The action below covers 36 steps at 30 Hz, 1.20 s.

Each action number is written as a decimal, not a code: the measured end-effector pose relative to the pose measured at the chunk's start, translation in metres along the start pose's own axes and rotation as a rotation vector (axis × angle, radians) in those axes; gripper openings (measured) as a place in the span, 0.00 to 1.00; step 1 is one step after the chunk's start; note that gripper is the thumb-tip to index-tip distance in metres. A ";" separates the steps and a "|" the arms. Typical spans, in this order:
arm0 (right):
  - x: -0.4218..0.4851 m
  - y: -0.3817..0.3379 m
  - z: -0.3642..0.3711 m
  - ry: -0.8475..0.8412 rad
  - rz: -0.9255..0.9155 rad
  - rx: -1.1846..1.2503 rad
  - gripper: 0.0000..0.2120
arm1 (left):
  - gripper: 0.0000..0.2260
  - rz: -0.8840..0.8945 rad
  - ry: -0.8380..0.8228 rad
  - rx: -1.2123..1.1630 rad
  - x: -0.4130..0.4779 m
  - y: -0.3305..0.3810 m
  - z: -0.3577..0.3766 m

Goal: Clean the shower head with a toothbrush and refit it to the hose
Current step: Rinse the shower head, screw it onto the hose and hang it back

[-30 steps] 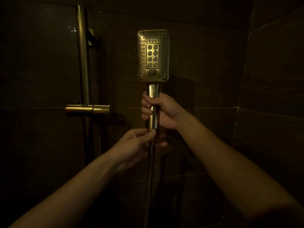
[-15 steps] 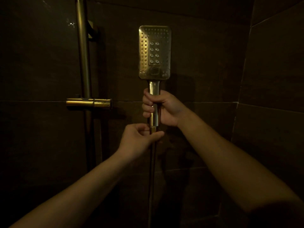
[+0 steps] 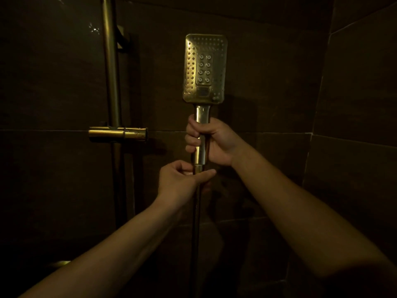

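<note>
A brass, rectangular shower head (image 3: 205, 68) stands upright in front of the dark tiled wall, its nozzle face towards me. My right hand (image 3: 211, 144) is wrapped around its handle. Just below, my left hand (image 3: 181, 180) pinches the brass hose nut (image 3: 198, 168) at the bottom end of the handle, thumb and fingers around it. The metal hose (image 3: 196, 222) hangs straight down from the nut into the dark. No toothbrush is in view.
A vertical brass rail (image 3: 111, 67) runs up the wall at the left, with a brass slider holder (image 3: 118, 134) sticking out sideways from it. A wall corner (image 3: 318, 117) lies at the right. The light is dim.
My left hand has turned at the nut, its thumb now across the front of the hose. The shower head's face has rotated slightly. Both hands stay on the handle and nut.
</note>
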State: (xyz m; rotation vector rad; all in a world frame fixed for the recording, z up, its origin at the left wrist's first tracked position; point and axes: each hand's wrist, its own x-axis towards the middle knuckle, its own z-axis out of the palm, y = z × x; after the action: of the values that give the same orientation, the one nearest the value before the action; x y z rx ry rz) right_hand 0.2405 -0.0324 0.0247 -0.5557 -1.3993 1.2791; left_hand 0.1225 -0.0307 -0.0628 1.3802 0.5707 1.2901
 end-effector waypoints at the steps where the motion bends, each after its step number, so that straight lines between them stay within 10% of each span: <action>1: 0.001 0.001 0.002 0.006 -0.004 0.007 0.08 | 0.16 0.015 0.042 -0.016 0.000 0.000 0.003; 5: 0.002 0.000 0.007 0.020 -0.015 0.021 0.08 | 0.17 0.014 0.038 -0.071 0.001 -0.001 0.006; 14: -0.006 -0.003 0.003 -0.078 0.002 0.059 0.04 | 0.19 -0.345 -0.731 -0.418 0.016 -0.001 -0.040; 29: 0.000 0.012 0.001 0.137 -0.052 -0.084 0.05 | 0.02 0.120 -0.061 0.149 -0.003 -0.011 -0.007; 36: -0.010 0.024 -0.005 -0.087 -0.031 0.151 0.06 | 0.13 -0.332 -0.596 -0.292 0.005 -0.009 -0.039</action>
State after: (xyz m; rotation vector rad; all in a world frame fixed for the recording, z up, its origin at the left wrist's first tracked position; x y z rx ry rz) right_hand 0.2403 -0.0320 -0.0013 -0.3788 -1.3636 1.3843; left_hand 0.0921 -0.0089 -0.0766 1.2752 0.1771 0.6173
